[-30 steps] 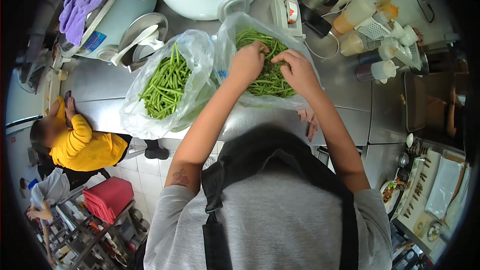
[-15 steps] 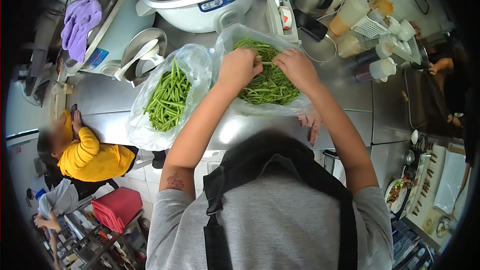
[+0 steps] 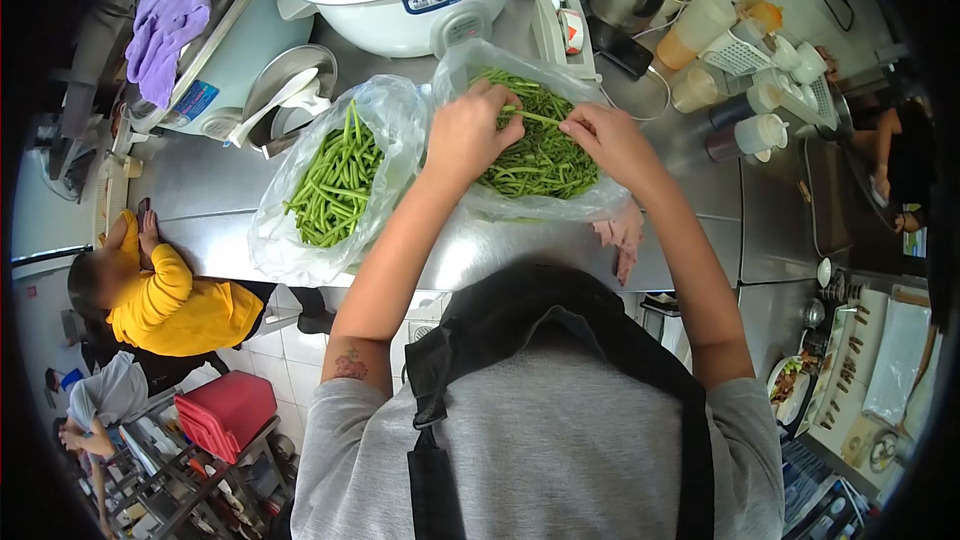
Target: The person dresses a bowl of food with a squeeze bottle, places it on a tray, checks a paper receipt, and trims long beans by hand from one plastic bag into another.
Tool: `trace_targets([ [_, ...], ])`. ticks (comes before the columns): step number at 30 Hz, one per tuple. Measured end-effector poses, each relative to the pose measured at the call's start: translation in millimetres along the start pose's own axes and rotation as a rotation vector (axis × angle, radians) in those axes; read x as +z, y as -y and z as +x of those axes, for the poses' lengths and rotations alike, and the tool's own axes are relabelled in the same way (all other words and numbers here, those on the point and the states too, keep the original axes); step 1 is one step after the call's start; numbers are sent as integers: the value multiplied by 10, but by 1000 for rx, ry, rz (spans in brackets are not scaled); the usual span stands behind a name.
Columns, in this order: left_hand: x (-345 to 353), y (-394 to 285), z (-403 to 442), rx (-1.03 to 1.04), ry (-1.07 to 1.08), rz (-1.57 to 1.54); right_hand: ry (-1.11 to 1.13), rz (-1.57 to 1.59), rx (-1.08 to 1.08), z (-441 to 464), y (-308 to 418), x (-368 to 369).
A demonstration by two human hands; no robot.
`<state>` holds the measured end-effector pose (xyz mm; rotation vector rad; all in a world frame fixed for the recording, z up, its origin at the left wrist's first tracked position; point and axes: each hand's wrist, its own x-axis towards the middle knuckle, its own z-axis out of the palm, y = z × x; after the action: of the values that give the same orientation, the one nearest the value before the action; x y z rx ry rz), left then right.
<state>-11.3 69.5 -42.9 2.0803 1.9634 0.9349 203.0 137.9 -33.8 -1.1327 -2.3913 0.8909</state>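
Observation:
Both my hands are over a clear plastic bag [image 3: 620,202] full of thin green vegetable stems [image 3: 545,168]. A single green stem [image 3: 540,118] stretches between them. My left hand [image 3: 468,132] pinches its left end with thumb and fingers. At the other end, the fingertips of my right hand [image 3: 608,140] are closed on the stem. Left of this bag stands a second plastic bag [image 3: 272,230], open at the top, holding short cut green pieces [image 3: 332,190].
A white rice cooker [image 3: 390,25] stands behind the bags, beside a metal bowl [image 3: 268,90] with white ladles. A pink cloth [image 3: 622,240] hangs at the counter's front edge. Sauce bottles [image 3: 762,132] stand at right. A person in yellow [image 3: 190,300] leans on the counter at left.
My hands have moved slightly apart, and the stem between them now shows more clearly above the pile. My left hand has turned and shifted a little left.

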Motion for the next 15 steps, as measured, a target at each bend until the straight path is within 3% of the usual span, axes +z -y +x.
trace_targets([
  [8, 123, -90, -65, 14, 75, -133, 54, 25, 123, -150, 62, -214],
  [15, 63, -282, -57, -60, 56, -454, -273, 247, -101, -103, 188, -150],
])
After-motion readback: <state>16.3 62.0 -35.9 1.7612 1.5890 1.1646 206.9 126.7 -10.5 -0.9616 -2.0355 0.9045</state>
